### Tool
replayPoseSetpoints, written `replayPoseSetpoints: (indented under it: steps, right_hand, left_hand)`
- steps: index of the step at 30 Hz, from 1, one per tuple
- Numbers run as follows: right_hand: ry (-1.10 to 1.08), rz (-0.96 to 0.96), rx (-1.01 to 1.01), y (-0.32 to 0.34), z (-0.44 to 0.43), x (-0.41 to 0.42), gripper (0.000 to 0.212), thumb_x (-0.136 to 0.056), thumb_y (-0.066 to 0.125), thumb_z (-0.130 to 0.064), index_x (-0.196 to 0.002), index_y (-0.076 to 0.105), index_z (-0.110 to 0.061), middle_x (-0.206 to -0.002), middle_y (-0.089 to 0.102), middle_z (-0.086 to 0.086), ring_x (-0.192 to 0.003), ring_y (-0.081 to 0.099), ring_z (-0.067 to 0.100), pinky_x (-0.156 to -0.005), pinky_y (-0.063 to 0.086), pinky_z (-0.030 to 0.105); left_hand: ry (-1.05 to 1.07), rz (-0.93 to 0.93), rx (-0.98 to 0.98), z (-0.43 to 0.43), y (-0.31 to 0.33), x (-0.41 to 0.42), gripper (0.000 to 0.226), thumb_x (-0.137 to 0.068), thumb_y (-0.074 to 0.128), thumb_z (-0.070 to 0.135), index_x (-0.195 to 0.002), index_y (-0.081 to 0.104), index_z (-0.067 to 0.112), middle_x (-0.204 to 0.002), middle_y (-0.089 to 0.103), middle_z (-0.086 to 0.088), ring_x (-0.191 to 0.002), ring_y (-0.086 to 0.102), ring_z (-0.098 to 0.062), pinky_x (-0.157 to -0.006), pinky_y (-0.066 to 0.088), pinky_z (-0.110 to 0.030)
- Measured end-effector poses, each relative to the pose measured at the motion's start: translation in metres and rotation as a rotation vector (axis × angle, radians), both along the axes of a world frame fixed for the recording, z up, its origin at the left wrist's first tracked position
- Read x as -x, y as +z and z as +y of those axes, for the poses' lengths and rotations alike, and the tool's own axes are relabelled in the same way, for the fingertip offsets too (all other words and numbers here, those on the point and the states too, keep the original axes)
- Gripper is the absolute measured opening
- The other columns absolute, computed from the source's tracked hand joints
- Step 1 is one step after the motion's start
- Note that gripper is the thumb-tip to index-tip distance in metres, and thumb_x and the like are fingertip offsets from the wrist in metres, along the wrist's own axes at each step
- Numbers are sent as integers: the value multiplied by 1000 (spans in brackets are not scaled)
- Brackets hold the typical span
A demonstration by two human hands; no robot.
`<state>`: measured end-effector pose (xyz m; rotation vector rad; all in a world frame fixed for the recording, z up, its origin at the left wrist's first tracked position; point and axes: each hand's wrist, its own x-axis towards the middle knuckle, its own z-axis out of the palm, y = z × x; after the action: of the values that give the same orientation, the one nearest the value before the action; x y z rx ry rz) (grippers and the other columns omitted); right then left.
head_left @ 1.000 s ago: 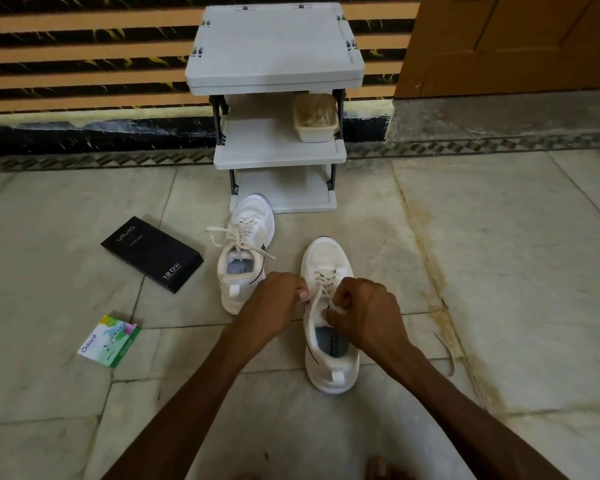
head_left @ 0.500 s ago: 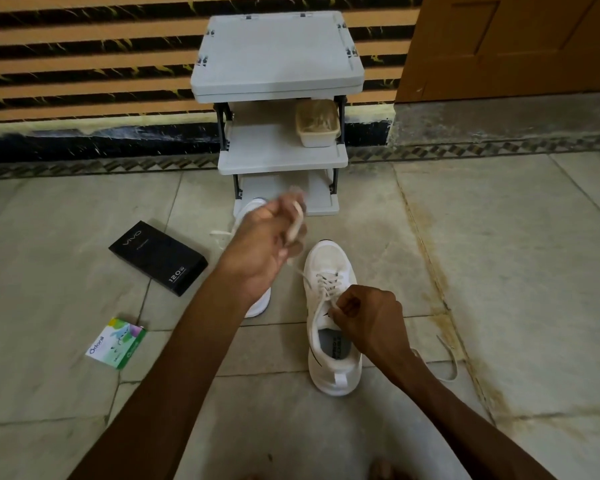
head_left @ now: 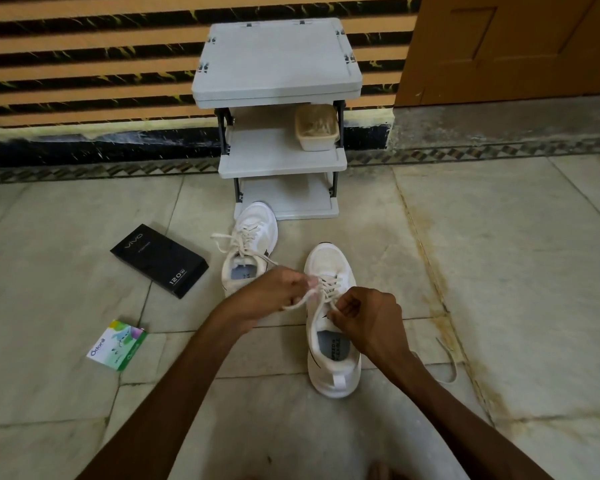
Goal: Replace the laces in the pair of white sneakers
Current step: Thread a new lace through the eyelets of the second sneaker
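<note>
Near sneaker: white, upright on the tiled floor, toe toward the wall edge and heel toward the person, below both hands.
Lace: cream, crossed through the near sneaker's forward eyelets. One strand runs out to the left and another to the right.
Left grip: fingers curled, pinching the left strand just beside the eyelets. A slack loop of it hangs under the hand.
Right grip: fingers curled, pinching the right strand over the shoe's opening, at the top of the tongue.
Loose end: a thin stretch of lace lies on the floor to the right of the right wrist.
Far sneaker: white, laced and untied, its ends spread. It stands to the left and nearer the wall edge, its toe at the foot of the rack.
Rack: grey, three tiers, against the striped wall. A pale tub sits at the right end of the middle shelf.
Black box: flat on the floor, left of the far sneaker.
Green-and-white packet: on the floor, nearer the person than the box.
</note>
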<state>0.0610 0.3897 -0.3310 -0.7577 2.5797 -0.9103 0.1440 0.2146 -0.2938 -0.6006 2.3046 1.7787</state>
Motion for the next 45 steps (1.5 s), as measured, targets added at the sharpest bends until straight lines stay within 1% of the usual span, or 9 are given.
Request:
replayPoseSetpoints:
  steps: [8, 16, 19, 23, 26, 28, 31, 39, 45]
  right_hand:
    - [-19, 3, 2, -1, -3, -1, 13, -78, 78, -34, -73, 69, -27, -69, 69, -10, -64, 63, 6, -67, 54, 26]
    - [-11, -2, 10, -2, -2, -1, 18, -76, 80, -37, -69, 64, -33, -65, 63, -16, -62, 61, 2, -65, 52, 20]
    - [-14, -4, 1, -2, -2, -2, 17, -76, 80, -38, -70, 65, -32, -65, 62, -16, -63, 62, 3, -67, 54, 24]
    - [-9, -20, -1, 0, -1, 0, 15, -76, 80, -39, -72, 68, -31, -67, 64, -15, -63, 62, 3, -68, 56, 25]
    - [-8, -29, -2, 1, -1, 1, 15, -76, 80, -39, -73, 69, -30, -68, 65, -14, -64, 62, 3, -68, 56, 24]
    - [-17, -28, 5, 1, -2, 1, 15, -76, 80, -39, -74, 69, -29, -69, 67, -13, -65, 63, 4, -67, 55, 24]
    - [-13, -7, -2, 1, 0, 0, 13, -79, 78, -37, -74, 68, -29, -68, 65, -14, -65, 63, 4, -67, 54, 24]
    - [-103, -316, 51, -2, 5, 15, 17, -87, 72, -26, -71, 68, -21, -68, 68, -5, -62, 63, 7, -58, 49, 19]
    - [-170, -570, 173, 3, 9, 21, 13, -88, 69, -13, -79, 73, -5, -71, 70, 8, -58, 64, 12, -56, 53, 18]
  left_hand:
    - [165, 346, -983, -24, 80, -5, 14, -84, 59, 15, -70, 60, 19, -65, 45, 5, -50, 35, -3, -44, 25, -14]
    - [15, 401, -1072, -7, 129, 0, 30, -96, 46, 26, -73, 63, 17, -61, 43, 6, -53, 25, -3, -43, 26, -14]
    - [162, 335, -699, 0, 120, 2, 34, -98, 47, 31, -83, 73, 16, -63, 49, 4, -53, 39, -2, -48, 33, -12]
    - [259, 254, 254, 7, 97, 0, 23, -97, 54, 35, -98, 76, 28, -67, 68, 10, -64, 58, 7, -75, 45, -29]
    - [306, 184, 819, 7, 77, 0, 20, -98, 54, 35, -87, 71, 34, -69, 61, 22, -95, 54, 7, -102, 14, -36]
    - [291, 92, 1032, 4, 65, -3, 14, -98, 52, 36, -95, 66, 34, -86, 62, 18, -114, 48, -6, -101, 14, -38]
    - [305, 74, 1275, 1, 54, -9, 7, -90, 60, 30, -96, 63, 28, -92, 59, -8, -87, 55, -31, -76, 42, -41]
    - [340, 188, 82, 3, 34, 4, 26, -98, 51, 4, -84, 72, 12, -64, 69, 3, -53, 55, 0, -54, 42, -13]
    - [210, 154, -90, 22, 9, 8, 26, -98, 46, -5, -115, 62, 5, -87, 73, -9, -76, 67, -16, -72, 54, -22]
